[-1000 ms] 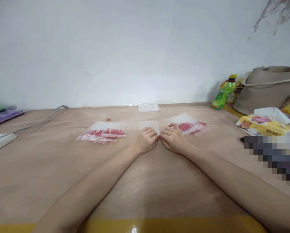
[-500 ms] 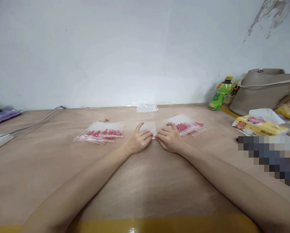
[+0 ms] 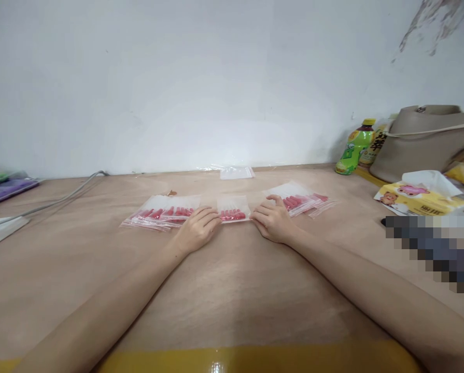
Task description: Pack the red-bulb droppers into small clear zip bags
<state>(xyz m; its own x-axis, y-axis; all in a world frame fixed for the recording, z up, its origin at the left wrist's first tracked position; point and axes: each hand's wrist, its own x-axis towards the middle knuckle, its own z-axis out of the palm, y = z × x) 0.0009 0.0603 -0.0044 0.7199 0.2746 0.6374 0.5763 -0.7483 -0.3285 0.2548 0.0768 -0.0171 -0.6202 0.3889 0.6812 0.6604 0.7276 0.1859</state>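
Note:
A small clear bag (image 3: 232, 206) with several red pieces along its near edge lies flat between my hands. At its left corner, my left hand (image 3: 200, 226) has its fingers pressed together on the bag's edge. My right hand (image 3: 272, 220) pinches the right corner with thumb and fingers. Left of centre lies an overlapping pile of similar filled bags (image 3: 157, 212), close behind my left hand. Another such pile (image 3: 296, 199) is just beyond my right hand.
A stack of flat clear bags (image 3: 237, 173) lies near the wall. A green bottle (image 3: 354, 147), a beige bag (image 3: 422, 142) and a yellow tissue pack (image 3: 422, 197) stand at the right. A grey cable (image 3: 70, 196) and purple tray (image 3: 10, 190) are at the left.
My left hand has slid left from over the middle bag to its left corner, uncovering the red pieces. My right hand stays at the right corner. The view has shifted slightly.

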